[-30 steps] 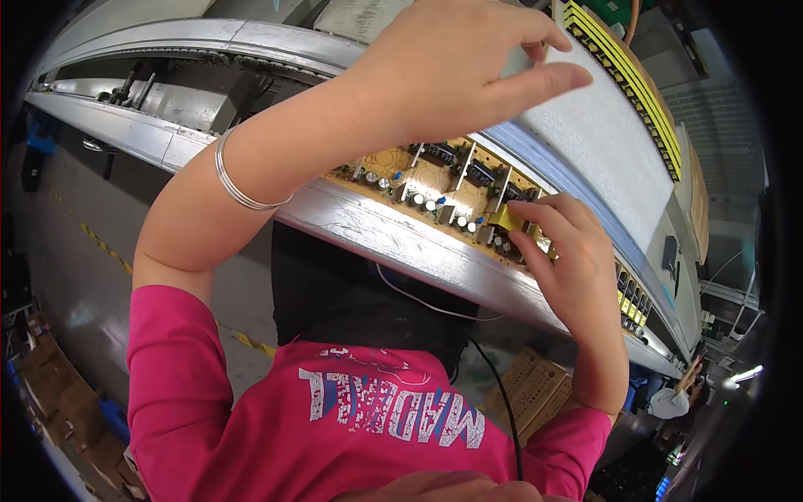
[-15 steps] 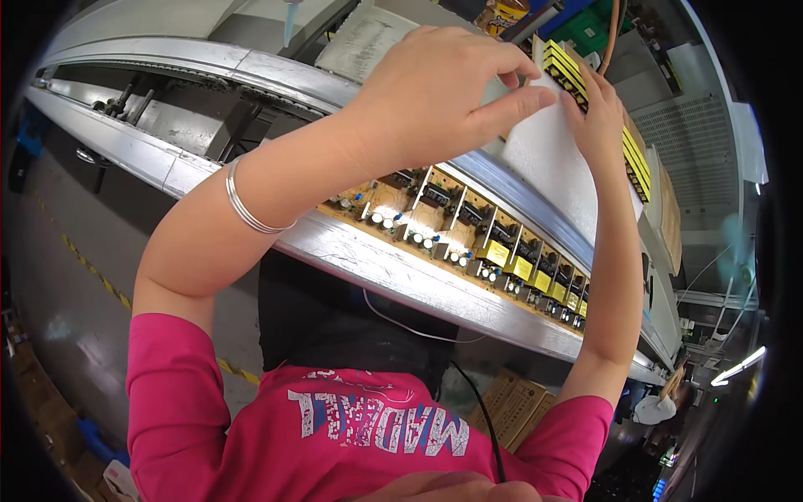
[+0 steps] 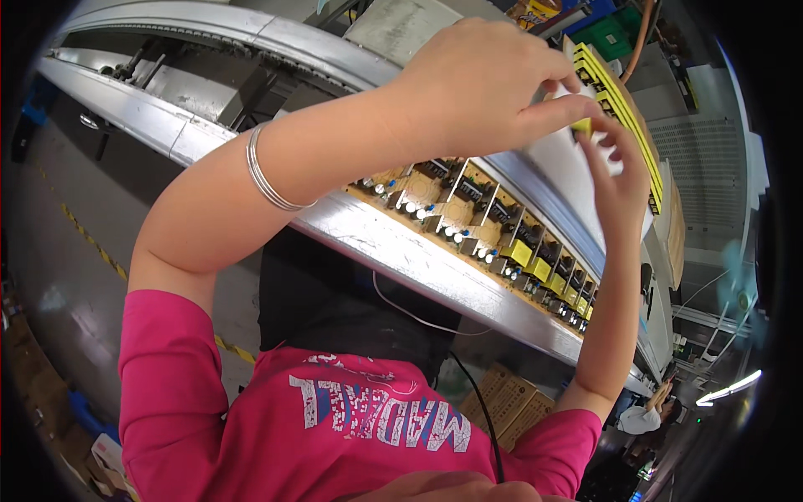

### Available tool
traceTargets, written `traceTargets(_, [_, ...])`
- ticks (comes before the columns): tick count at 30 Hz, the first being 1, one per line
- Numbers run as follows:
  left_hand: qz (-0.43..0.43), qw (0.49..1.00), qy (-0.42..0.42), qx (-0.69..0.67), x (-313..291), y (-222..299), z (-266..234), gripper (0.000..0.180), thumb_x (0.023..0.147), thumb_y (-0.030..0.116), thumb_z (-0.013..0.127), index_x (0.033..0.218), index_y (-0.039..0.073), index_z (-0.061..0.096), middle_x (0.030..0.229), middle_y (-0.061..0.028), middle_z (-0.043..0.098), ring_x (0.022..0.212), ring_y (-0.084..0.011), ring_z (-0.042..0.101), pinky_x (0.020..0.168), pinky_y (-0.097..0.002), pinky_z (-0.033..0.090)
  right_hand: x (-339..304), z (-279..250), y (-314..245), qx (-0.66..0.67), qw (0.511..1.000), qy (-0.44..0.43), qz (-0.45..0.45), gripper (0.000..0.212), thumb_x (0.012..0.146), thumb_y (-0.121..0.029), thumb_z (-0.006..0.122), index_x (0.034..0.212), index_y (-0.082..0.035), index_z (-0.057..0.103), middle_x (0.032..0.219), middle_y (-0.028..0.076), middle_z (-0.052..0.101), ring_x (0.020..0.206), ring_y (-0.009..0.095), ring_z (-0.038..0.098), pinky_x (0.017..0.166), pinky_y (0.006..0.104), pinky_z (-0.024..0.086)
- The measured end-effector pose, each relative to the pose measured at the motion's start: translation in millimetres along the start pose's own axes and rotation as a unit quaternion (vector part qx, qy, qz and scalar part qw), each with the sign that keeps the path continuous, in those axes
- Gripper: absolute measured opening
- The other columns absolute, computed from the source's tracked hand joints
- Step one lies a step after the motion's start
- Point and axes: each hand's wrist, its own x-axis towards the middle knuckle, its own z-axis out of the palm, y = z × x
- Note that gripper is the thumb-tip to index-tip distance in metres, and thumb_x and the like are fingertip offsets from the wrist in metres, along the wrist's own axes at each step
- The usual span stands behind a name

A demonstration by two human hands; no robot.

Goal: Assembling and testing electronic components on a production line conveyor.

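Right hand (image 3: 623,180): fingertips closing around a small yellow part (image 3: 583,126), which is hanging above the white sheet (image 3: 562,171). The grip is looking like a light pinch, presumably because the part is small and its far end is needing to stay free.

Left hand (image 3: 485,88): hovering palm-down beside it, thumb tip lying right next to the part. Thumb and forefinger are curving toward each other; cannot tell whether they are touching the part or holding anything. Both hands are meeting up here, likely to let the left work close to what the right is holding.

More yellow parts are standing in rows (image 3: 626,113) just beyond the right hand, probably for easy picking.

Circuit boards (image 3: 456,209) are lying side by side along the metal rail (image 3: 410,259), which is seemingly keeping them in line. Yellow blocks (image 3: 520,253) are sitting on the right-hand ones.
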Motion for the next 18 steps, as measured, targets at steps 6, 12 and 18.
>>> traceTargets(6, [-0.042,0.987,-0.135,-0.069,7,25,-18,0.044,0.107,0.037,0.046,0.09,0.0,0.064,0.086,-0.0138,0.068,0.081,-0.0286,0.063,0.083,-0.0396,0.049,-80,-1,-49,0.097,0.979,-0.171,0.055,0.028,0.081,-0.007,0.076,0.109,-0.001,0.071,0.101,0.006,0.067,0.089,0.018,0.055,0.079,0.0279,0.044])
traceTargets(12, [-0.034,0.988,-0.133,-0.073,6,28,-16,0.045,0.107,0.036,0.046,0.085,0.001,0.063,0.081,-0.014,0.066,0.075,-0.0275,0.061,0.079,-0.0393,0.05,-98,6,-50,0.063,0.98,-0.181,0.054,0.027,0.081,-0.006,0.077,0.106,0.0,0.072,0.101,0.008,0.065,0.089,0.021,0.056,0.081,0.0302,0.046])
traceTargets(18, [-0.041,0.986,-0.146,-0.066,5,30,-14,0.045,0.107,0.036,0.045,0.084,0.001,0.064,0.081,-0.0142,0.066,0.076,-0.0279,0.062,0.079,-0.0395,0.05,-101,2,-53,0.002,0.984,-0.178,-0.004,0.024,0.081,-0.006,0.077,0.104,-0.001,0.074,0.101,0.009,0.065,0.09,0.022,0.058,0.081,0.0315,0.047])
